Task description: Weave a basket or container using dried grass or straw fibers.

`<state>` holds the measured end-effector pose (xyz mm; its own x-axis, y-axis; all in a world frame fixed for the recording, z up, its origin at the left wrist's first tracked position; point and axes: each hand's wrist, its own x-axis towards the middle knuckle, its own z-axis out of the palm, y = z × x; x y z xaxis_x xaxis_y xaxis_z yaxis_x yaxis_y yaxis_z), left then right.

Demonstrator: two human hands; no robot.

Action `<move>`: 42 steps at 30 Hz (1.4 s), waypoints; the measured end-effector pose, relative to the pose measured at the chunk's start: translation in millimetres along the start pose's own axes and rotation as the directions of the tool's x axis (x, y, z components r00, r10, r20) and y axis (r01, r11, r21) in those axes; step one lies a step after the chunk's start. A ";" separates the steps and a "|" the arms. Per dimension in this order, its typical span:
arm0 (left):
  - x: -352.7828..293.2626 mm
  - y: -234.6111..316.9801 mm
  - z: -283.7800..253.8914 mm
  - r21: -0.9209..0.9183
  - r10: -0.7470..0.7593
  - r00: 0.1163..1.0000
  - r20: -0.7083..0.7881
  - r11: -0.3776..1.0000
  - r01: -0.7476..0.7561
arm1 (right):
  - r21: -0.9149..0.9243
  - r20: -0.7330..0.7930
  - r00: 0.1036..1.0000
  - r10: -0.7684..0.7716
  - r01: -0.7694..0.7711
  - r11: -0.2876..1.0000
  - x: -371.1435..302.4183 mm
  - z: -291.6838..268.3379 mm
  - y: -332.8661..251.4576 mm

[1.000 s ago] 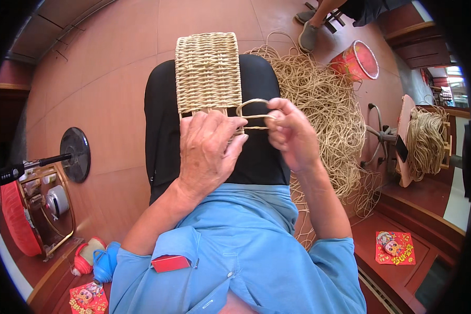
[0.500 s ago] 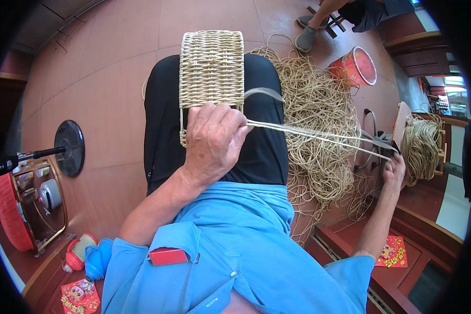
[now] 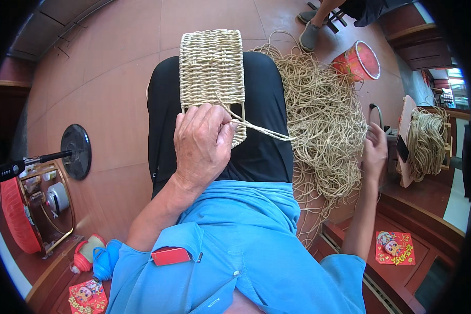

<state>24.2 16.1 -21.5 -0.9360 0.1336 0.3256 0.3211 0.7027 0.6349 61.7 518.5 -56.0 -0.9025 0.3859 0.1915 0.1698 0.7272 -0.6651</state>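
A woven panel of pale twisted cord (image 3: pixel 212 68) lies lengthwise on my black-trousered thighs. Bare frame bars show at its near end, with a small woven corner by my hand. My left hand (image 3: pixel 203 140) is closed over this near end, pinching a doubled cord (image 3: pixel 264 129) between thumb and fingers. That cord runs slackly to the right and blends into the loose pile behind it. Out to the right, beside the pile, my right hand (image 3: pixel 376 149) is raised with its fingers curled. What it holds, if anything, does not show.
Loose cord (image 3: pixel 324 120) heaps on the floor to my right, with a red bucket (image 3: pixel 357 60) behind it. Further right hangs a cord bundle (image 3: pixel 426 141) on a stand. A black round base (image 3: pixel 76 152) stands left. Another person's shoe (image 3: pixel 309 36) is at the far right.
My right hand has come inward and the pulled cord has gone from taut to slack. My left hand stays at the panel's near end, shifted slightly left.
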 end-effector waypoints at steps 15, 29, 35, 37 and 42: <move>6.1 -0.2 -3.4 -0.027 -0.099 0.993 0.068 0.994 0.101 | 0.339 0.169 0.788 -0.592 0.517 0.786 -104.2 166.4 -244.1; 9.0 -13.1 6.2 0.126 0.177 0.973 -0.147 0.979 -0.160 | 0.301 0.290 0.759 -0.583 0.505 0.809 -102.4 175.8 -248.5; -3.0 -3.0 6.9 0.249 0.167 0.986 0.002 0.955 -0.162 | 0.366 0.332 0.765 -0.552 0.435 0.823 -99.8 178.2 -245.9; -0.5 -2.8 11.7 0.227 0.157 0.988 0.003 0.962 -0.153 | 0.374 0.314 0.768 -0.558 0.441 0.816 -99.2 179.8 -245.3; 1.8 -6.3 16.8 0.162 0.129 0.991 -0.043 0.979 -0.120 | 0.377 0.297 0.767 -0.568 0.453 0.808 -98.8 182.1 -244.4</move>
<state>18.0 23.7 -36.7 -0.8798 0.1925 0.4346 0.4037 0.7853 0.4693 37.3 199.3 -43.8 -0.9065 -0.2859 0.3107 -0.4206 0.5479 -0.7231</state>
